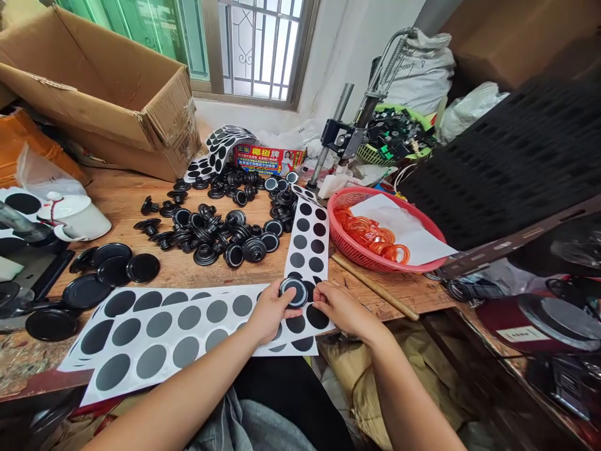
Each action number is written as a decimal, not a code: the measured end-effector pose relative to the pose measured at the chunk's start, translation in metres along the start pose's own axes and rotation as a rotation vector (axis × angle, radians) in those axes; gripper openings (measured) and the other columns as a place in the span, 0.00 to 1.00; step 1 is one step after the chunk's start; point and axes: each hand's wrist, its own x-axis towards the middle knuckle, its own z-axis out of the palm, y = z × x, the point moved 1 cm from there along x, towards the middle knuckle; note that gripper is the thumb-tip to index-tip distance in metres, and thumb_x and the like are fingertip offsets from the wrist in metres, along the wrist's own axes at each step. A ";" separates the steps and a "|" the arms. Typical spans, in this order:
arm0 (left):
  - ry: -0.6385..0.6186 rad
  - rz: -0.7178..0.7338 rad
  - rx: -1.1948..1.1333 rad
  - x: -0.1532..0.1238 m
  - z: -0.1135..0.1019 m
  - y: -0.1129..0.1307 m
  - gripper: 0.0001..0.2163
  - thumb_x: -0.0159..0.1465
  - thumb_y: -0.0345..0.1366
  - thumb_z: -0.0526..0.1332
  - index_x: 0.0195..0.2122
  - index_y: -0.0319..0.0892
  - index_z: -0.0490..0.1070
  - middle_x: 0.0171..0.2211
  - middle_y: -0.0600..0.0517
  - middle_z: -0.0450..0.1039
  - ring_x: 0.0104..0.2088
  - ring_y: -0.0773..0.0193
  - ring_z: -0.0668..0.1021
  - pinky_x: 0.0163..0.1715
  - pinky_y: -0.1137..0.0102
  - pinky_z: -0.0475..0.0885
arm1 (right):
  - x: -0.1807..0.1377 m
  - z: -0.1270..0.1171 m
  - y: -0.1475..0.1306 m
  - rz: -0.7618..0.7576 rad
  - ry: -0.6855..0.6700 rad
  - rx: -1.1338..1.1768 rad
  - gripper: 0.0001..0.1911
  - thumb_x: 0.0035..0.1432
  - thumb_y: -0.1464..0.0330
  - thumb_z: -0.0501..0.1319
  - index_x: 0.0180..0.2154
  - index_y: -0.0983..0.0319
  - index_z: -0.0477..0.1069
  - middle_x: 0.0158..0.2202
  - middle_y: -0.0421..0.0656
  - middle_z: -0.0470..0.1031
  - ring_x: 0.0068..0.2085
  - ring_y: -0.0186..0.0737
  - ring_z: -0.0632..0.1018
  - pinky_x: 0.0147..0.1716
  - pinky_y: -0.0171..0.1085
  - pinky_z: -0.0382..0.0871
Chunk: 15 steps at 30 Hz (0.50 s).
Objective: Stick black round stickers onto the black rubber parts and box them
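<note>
My left hand [268, 316] is closed around a round black knob-like cap [294, 293], its flat face with a pale ring turned up. Close beside it, my right hand [342, 307] has thumb and fingers pinched together over a strip of black round stickers [300, 243]. The fingertips meet at the edge of a black dot, but whatever is between them is hidden. Under my left forearm lie larger white sheets of round stickers [178, 335], overlapping at the table's front edge. Beyond the hands, several similar black caps [235, 219] are heaped on the wooden table.
A red basket [342, 241] with orange rings and white paper stands at right, a wooden stick [375, 286] before it. Flat black discs [87, 291] and a white cup [82, 218] sit at left. Behind are a cardboard box [164, 119] and a metal press stand [338, 134].
</note>
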 end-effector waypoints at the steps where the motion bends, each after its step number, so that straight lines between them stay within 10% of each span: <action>1: -0.001 -0.007 -0.004 0.001 0.000 -0.001 0.18 0.56 0.44 0.67 0.44 0.41 0.70 0.41 0.46 0.74 0.41 0.57 0.77 0.36 0.63 0.77 | -0.002 0.000 -0.002 -0.012 0.000 -0.007 0.06 0.55 0.75 0.59 0.28 0.59 0.65 0.30 0.39 0.71 0.34 0.39 0.71 0.35 0.37 0.61; 10: -0.004 -0.028 -0.034 0.002 -0.002 0.000 0.17 0.56 0.43 0.68 0.43 0.40 0.70 0.41 0.45 0.75 0.38 0.58 0.78 0.36 0.63 0.77 | -0.028 0.011 -0.016 -0.032 0.133 -0.125 0.08 0.58 0.74 0.58 0.40 0.60 0.70 0.39 0.47 0.74 0.44 0.49 0.73 0.45 0.46 0.63; 15: -0.006 -0.028 -0.049 0.004 -0.002 -0.002 0.16 0.56 0.42 0.68 0.42 0.40 0.70 0.39 0.45 0.76 0.38 0.57 0.79 0.34 0.65 0.76 | -0.063 -0.012 -0.024 -0.024 0.164 0.281 0.03 0.55 0.68 0.65 0.29 0.58 0.72 0.43 0.45 0.72 0.47 0.48 0.73 0.48 0.45 0.63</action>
